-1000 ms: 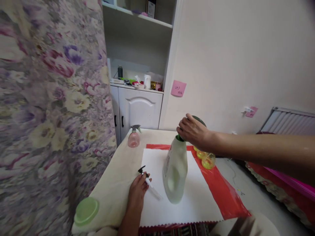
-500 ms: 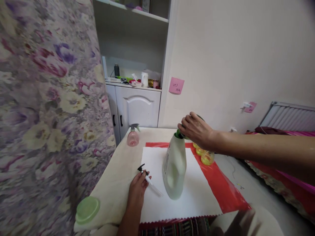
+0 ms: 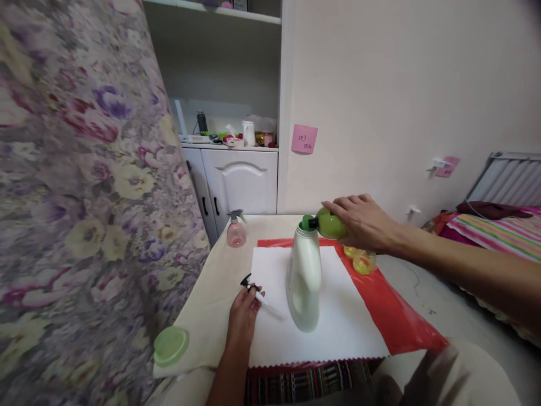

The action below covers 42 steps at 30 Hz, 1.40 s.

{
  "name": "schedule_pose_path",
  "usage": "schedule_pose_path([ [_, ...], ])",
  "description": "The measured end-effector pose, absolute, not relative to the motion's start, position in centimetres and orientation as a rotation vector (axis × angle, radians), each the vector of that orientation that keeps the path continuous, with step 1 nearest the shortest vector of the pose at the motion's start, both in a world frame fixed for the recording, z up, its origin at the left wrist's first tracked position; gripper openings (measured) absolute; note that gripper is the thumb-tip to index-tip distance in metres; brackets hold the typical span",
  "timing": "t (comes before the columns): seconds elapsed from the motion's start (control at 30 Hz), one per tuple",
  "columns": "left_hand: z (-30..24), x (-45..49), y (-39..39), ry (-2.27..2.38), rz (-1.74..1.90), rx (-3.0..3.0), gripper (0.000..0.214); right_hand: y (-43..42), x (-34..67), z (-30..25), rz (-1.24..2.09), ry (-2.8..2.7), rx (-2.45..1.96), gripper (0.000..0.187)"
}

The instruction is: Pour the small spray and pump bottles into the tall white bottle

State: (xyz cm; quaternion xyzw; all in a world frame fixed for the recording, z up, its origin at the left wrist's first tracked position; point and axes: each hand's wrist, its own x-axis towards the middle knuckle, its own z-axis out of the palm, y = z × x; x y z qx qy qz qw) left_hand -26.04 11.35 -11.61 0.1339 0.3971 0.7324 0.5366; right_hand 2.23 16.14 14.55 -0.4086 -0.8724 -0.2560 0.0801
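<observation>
My right hand (image 3: 363, 223) grips a green bottle (image 3: 332, 224), tipped onto its side. The bottle's black neck meets the green mouth piece (image 3: 307, 222) on top of a large pale-green jug (image 3: 304, 282). The jug stands upright on a white sheet (image 3: 342, 332). Lower left, my left hand (image 3: 245, 310) pinches a pump head (image 3: 256, 290) with a black nozzle and a white stem; its clear tube points right, over the sheet. Whether liquid is flowing cannot be seen.
A pink spray bottle (image 3: 236, 232) stands at the table's far left. Yellow containers (image 3: 364, 262) sit behind the jug on the red plastic sheet (image 3: 393, 316). A round green lid (image 3: 171, 345) lies at the table's near left corner. A floral curtain (image 3: 97, 225) hangs along the left.
My right hand has moved slightly right, and the green bottle in it now shows, lying sideways at the jug's mouth. My left hand still holds the pump head. The camera view has shifted a little.
</observation>
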Motion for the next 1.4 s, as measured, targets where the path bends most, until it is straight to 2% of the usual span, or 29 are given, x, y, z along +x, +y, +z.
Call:
schedule_pose_path([
  [0.1,-11.3,-26.1,11.1,0.922,1.754,0.321,0.012,15.6,5.0,11.9,-0.039,-2.369,-1.256,0.092],
  [0.2,-10.8,-26.1,10.3,0.903,1.786,0.308,0.014,14.0,7.5,6.6,0.774,-2.129,-1.031,0.080],
  [0.27,-10.4,-25.9,9.4,0.902,1.823,0.289,0.014,12.5,8.5,2.0,1.102,-1.992,-0.915,0.085],
  [0.37,-9.4,-25.0,7.2,0.914,1.891,0.254,0.016,10.0,8.7,-4.4,1.390,-1.845,-0.888,0.088],
  [0.5,-6.6,-22.1,3.7,0.935,2.026,0.287,0.020,7.7,8.0,-8.7,1.447,-1.835,-0.937,0.096],
  [0.63,-2.7,-17.9,1.5,0.968,2.076,0.446,0.028,7.8,7.9,-9.0,1.419,-1.884,-0.937,0.103],
  [0.77,-0.3,-14.4,1.5,1.106,2.079,0.589,0.031,8.7,8.1,-8.9,1.432,-1.859,-0.831,0.101],
  [1.17,-3.1,-9.8,3.0,1.255,1.822,0.837,0.042,9.0,9.3,-10.3,1.479,-1.782,-0.792,0.103],
  [1.4,-4.5,-7.5,3.5,1.306,1.704,0.904,0.041,8.7,9.5,-10.0,1.417,-1.751,-0.777,0.103],
])
